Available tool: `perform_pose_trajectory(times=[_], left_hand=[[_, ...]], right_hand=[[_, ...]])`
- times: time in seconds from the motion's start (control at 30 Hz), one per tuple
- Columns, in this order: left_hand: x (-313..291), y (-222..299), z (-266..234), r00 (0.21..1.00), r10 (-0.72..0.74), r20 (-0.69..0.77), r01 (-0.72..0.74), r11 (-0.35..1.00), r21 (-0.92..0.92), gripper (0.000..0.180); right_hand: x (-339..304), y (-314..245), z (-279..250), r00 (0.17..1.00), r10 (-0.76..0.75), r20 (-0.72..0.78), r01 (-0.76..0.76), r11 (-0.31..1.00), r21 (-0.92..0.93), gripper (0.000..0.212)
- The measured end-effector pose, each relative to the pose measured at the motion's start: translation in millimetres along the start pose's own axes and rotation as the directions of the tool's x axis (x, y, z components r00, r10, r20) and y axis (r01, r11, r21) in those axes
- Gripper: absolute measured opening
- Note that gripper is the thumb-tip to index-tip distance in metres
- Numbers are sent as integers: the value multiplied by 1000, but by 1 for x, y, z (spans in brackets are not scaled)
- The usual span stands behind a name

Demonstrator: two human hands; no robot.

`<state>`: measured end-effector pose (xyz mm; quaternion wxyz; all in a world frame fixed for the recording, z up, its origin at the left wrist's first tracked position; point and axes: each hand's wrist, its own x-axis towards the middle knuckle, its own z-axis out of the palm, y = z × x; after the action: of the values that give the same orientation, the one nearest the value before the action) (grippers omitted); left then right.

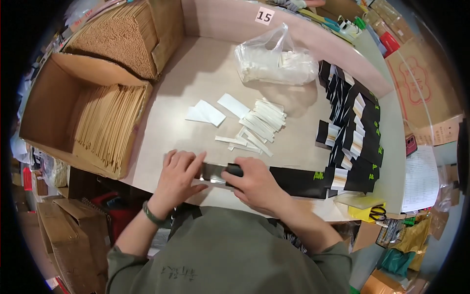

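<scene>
A long black strip (297, 182) with a green mark lies along the near edge of the table and runs under my right hand (257, 183). The fingers of that hand curl over a raised black fold (235, 169). Left of it a shiny grey section (213, 173) stretches to my left hand (179, 172), whose thumb and forefinger close around its end. Beyond my hands lie a loose pile of narrow white strips (262, 121) and a few white rectangular cards (208, 112). On the right, black strips with white bands (360, 132) overlap in a stack.
An open cardboard box (51, 110) of flat tan pieces stands at the left, with another full box (157, 36) behind it. A clear plastic bag (279, 63) of white pieces rests at the back wall. Black-handled scissors (377, 212) lie by a yellow item (360, 212) at the near right.
</scene>
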<state>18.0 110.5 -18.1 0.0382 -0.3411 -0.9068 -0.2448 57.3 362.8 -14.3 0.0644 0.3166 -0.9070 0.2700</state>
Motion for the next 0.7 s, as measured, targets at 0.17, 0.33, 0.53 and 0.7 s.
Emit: perform_pose_trajectory(times=[0.17, 0.33, 0.53, 0.7], left_hand=[[6, -6, 8, 970, -139, 198, 142, 990, -1, 51], [12, 32, 17, 711, -100, 696, 636, 515, -575, 52], [32, 58, 41, 786, 161, 597, 418, 574, -704, 54], [-5, 22, 39, 847, -416, 332, 495, 844, -206, 55]], right_hand=[[-26, 85, -93, 852, 523, -24, -523, 852, 14, 16], [-59, 62, -91, 976, 139, 169, -116, 983, -141, 21], [-43, 39, -11, 974, 148, 172, -143, 989, -39, 36], [-33, 11, -4, 784, 605, 139, -584, 795, -164, 32]])
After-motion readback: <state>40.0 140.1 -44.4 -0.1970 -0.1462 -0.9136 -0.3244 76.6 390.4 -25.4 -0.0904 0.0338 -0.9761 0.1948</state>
